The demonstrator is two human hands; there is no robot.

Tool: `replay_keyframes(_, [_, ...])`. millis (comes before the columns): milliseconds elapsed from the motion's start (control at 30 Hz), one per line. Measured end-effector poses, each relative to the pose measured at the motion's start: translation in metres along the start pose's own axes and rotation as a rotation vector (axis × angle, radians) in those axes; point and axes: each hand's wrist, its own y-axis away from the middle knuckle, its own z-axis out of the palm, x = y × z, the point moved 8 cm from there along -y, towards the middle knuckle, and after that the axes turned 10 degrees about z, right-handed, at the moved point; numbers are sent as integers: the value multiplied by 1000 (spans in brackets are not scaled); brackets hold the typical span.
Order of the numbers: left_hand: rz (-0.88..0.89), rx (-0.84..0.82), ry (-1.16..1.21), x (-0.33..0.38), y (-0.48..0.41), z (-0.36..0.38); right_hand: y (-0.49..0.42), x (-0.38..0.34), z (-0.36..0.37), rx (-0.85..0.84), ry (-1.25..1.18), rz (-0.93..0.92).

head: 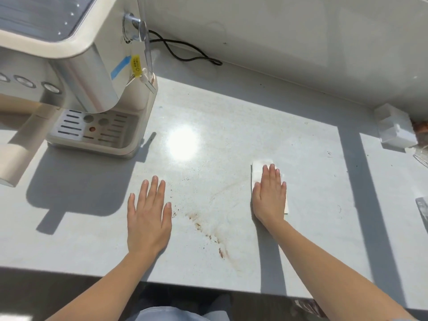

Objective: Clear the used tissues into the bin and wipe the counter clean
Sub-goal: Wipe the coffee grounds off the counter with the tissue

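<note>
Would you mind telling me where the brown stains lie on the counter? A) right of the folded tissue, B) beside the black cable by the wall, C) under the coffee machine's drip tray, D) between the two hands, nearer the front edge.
D: the brown stains trail between the left hand and right hand.

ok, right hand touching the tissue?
Touching. Head view shows the right hand pressed flat on the folded tissue, palm covering most of it, with no gap visible between them on the counter.
</note>
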Motion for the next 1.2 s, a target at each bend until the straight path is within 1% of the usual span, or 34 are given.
replay_keyframes(67, [3, -1, -6, -1, -1, 1, -21, -42, 5, 5, -2, -1])
replay_keyframes(100, [6, -2, -10, -1, -1, 2, -22, -64, 10, -10, 0, -51])
replay_keyframes(200, [7, 6, -17, -2, -1, 2, 8, -116, 28, -73, 23, -300])
replay_keyframes(300, [8, 15, -7, -2, -1, 0, 59, -121, 42, -167, 76, -547])
replay_keyframes(367, [8, 23, 12, -1, -1, 0, 82, -95, 42, -198, 120, -644])
replay_keyframes(400, [4, 28, 26, -1, 0, 0, 85, -74, 39, -199, 122, -629])
replay_keyframes(433, [4, 30, 35, -1, 0, -1, 84, -47, 33, -189, 112, -563])
replay_keyframes(533, [-1, 30, 31, 0, 1, 0, 70, 35, 10, -129, 95, -268])
replay_keyframes(600, [0, 20, 29, 0, 1, 1, 61, 64, 0, -102, 84, -138])
replay_keyframes(667, [4, 10, 23, -1, 1, 2, 49, 70, -4, -65, 58, -53])
replay_keyframes(767, [8, -6, 11, -1, 1, 2, 20, 58, -6, 2, 9, 80])
replay_keyframes(833, [12, -17, -2, -1, 1, 3, -6, 39, -9, 39, 7, 153])
replay_keyframes(900, [17, -21, -5, -1, 2, 4, -32, 7, -8, 41, 7, 154])
replay_keyframes(1000, [24, -16, 4, 0, 0, 5, -55, -63, 2, 10, 16, -12])
replay_keyframes(1100, [20, -7, 19, -3, 1, 5, -43, -127, 21, -53, 61, -273])
replay_keyframes(1200, [9, 18, 60, -5, 2, 2, -11, -169, 37, -146, 97, -551])
